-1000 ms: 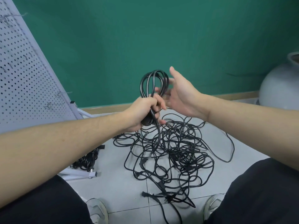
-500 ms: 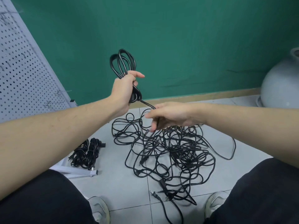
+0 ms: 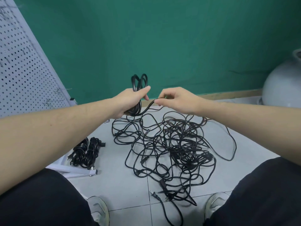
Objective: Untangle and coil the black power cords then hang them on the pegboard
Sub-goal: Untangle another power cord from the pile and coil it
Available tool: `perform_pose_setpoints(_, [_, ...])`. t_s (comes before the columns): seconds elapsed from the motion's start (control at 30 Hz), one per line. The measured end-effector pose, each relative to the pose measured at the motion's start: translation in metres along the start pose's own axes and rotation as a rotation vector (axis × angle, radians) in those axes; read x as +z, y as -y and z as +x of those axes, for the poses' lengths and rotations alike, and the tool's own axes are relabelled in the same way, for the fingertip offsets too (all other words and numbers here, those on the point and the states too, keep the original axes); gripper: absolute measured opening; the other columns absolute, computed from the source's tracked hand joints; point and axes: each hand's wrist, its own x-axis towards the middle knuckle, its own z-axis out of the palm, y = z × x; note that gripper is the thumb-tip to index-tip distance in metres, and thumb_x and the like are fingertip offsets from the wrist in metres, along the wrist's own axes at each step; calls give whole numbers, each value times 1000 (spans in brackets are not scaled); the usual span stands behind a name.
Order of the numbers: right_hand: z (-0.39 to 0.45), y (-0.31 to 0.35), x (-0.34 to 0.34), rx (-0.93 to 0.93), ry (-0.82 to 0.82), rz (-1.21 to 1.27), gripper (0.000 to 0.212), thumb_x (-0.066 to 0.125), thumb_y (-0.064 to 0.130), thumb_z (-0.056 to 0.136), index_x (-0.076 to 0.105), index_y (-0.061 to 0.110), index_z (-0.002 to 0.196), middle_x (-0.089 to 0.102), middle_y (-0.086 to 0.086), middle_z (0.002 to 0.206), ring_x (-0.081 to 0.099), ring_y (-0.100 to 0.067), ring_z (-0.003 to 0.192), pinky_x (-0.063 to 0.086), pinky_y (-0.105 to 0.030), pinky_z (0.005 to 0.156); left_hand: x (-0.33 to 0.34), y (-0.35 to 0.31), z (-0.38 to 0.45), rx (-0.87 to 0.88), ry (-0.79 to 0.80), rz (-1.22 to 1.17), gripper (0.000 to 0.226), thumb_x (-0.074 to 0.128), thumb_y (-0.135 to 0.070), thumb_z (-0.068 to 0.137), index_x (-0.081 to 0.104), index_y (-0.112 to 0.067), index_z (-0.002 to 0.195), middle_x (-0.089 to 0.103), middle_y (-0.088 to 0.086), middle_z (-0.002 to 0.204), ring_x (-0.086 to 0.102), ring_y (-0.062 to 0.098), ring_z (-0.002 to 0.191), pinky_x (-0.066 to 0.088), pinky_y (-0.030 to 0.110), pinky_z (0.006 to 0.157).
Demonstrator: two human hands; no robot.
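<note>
My left hand (image 3: 130,101) grips a partly wound coil of black cord (image 3: 139,82), whose loops stick out above and below the fist. From the coil a free strand (image 3: 149,106) runs right to my right hand (image 3: 176,100), which pinches it between thumb and fingers. Below both hands a big tangle of black power cords (image 3: 172,147) lies on the floor tiles. Two finished coils (image 3: 85,152) lie at the left beside the pegboard's foot. The white pegboard (image 3: 21,66) leans at the far left.
A white metal base bar (image 3: 81,172) of the pegboard stand lies on the floor at the left. A large grey pot (image 3: 283,85) stands at the right by the green wall. My knees and shoes frame the tangle at the bottom.
My left hand has come down and to the right with the coil. My right hand has risen off the tangle and now pinches the free strand close to the coil.
</note>
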Motion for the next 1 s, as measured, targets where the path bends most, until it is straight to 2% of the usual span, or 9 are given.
perform_pose_setpoints(0.2, [-1,3,-5,218,-217,-454,75,64,83,68,30,18,55,31,7,49,32,-18,53,26,-32,52,5,-4,-19,-25,297,67,49,55,-74,84,70,-28,94,55,15,140,50,36,133,37,49,115])
perform_pose_setpoints(0.23, [-1,3,-6,212,-209,-433,73,65,82,68,30,19,56,31,7,49,32,-17,53,26,-32,52,4,-4,-19,6,343,77,32,67,-60,86,69,-30,95,37,-16,123,37,19,130,44,44,108])
perform_pose_setpoints(0.27, [1,3,-7,195,-186,-358,69,70,78,68,34,20,56,33,7,50,32,-15,52,27,-31,51,5,-1,-16,44,359,112,23,75,-44,86,65,-24,90,56,-11,91,64,17,107,50,36,91])
perform_pose_setpoints(0.3, [2,2,-8,159,-153,-259,63,75,71,71,41,20,59,37,7,53,33,-13,50,29,-30,52,6,3,-14,66,351,142,13,76,-30,86,64,-27,87,53,-8,86,46,17,79,44,32,73])
perform_pose_setpoints(0.43, [3,-6,-16,36,-42,102,15,77,34,89,70,21,85,61,11,71,44,-6,58,39,-20,59,11,10,-18,33,322,40,14,56,-10,69,51,-23,66,42,1,70,34,20,63,27,24,52])
perform_pose_setpoints(0.53, [5,-13,-15,0,-133,190,9,77,31,90,74,23,87,66,10,74,48,-11,64,44,-29,63,13,9,-21,52,290,-103,15,51,-11,59,44,-23,64,43,10,87,37,20,57,27,24,50])
perform_pose_setpoints(0.67, [6,-16,-20,67,-383,-85,56,77,68,72,55,17,66,50,6,58,39,-9,53,36,-28,55,16,13,-20,106,315,-188,22,48,2,87,42,-19,81,58,15,93,45,10,48,35,29,55])
perform_pose_setpoints(0.9, [5,-18,-18,101,-278,167,44,74,60,82,64,28,110,60,9,97,54,-6,77,44,-25,72,14,3,-27,126,460,-309,28,42,-1,60,37,-23,77,72,10,95,52,12,58,41,26,52])
perform_pose_setpoints(1.0, [6,-11,-6,199,-169,399,37,68,56,89,71,22,101,71,6,102,63,-9,83,57,-30,79,16,0,-28,108,471,-386,28,42,3,65,38,-21,78,74,14,102,54,16,63,43,26,52])
